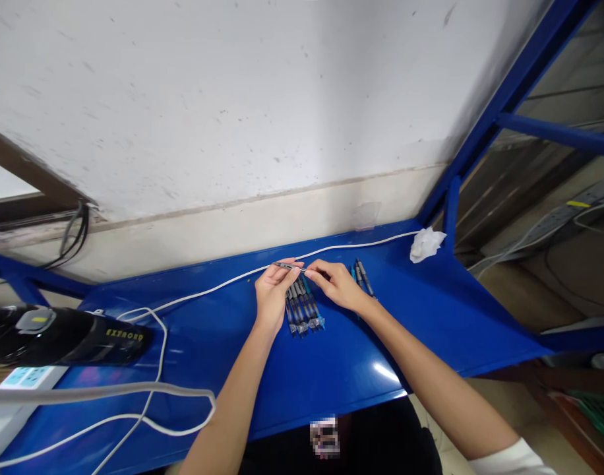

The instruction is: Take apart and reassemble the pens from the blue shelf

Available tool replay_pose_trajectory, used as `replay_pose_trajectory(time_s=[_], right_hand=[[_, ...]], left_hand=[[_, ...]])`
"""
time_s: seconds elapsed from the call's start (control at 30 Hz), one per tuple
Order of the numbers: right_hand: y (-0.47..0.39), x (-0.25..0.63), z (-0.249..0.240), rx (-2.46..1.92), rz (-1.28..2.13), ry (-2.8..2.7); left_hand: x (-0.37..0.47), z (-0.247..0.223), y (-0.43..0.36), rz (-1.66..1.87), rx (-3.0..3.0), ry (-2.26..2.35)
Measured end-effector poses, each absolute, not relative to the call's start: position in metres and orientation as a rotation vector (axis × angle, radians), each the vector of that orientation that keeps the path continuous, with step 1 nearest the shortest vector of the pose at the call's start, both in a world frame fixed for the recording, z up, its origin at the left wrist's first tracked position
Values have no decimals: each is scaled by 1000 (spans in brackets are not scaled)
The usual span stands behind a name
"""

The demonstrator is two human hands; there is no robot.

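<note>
A slim dark pen [288, 266] lies crosswise between my hands, just above the blue table. My left hand [273, 290] is closed on its body, thumb and fingers pinching it. At the pen's right end, the fingertips of my right hand [335, 284] are pinched together on it. Under and between the hands, a row of several pens [302, 307] with grey and blue parts lies side by side on the table. Right of my right hand, a few more pens [364, 276] lie together, partly hidden by my forearm.
A white cable [217, 284] runs along the back of the blue table [430, 316] by the wall. A crumpled white tissue [427, 244] sits at the back right. At left are a large black bottle [69, 335], a white power strip [28, 382] and looped white cord [178, 390].
</note>
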State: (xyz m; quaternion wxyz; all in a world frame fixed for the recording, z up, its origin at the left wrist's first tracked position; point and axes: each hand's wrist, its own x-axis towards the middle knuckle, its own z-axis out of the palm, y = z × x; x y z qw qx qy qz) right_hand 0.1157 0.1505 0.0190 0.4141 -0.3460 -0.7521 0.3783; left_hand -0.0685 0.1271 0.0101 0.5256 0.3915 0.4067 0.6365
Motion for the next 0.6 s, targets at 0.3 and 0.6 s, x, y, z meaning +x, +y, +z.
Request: replay_pose_trajectory(time_s=[0.3, 0.6], right_hand=[[151, 115, 20, -877, 1049, -1710], [153, 113, 18, -847, 1294, -1602]], left_hand=[[-68, 12, 128, 1553, 870, 981], [-68, 13, 129, 1555, 841, 942]])
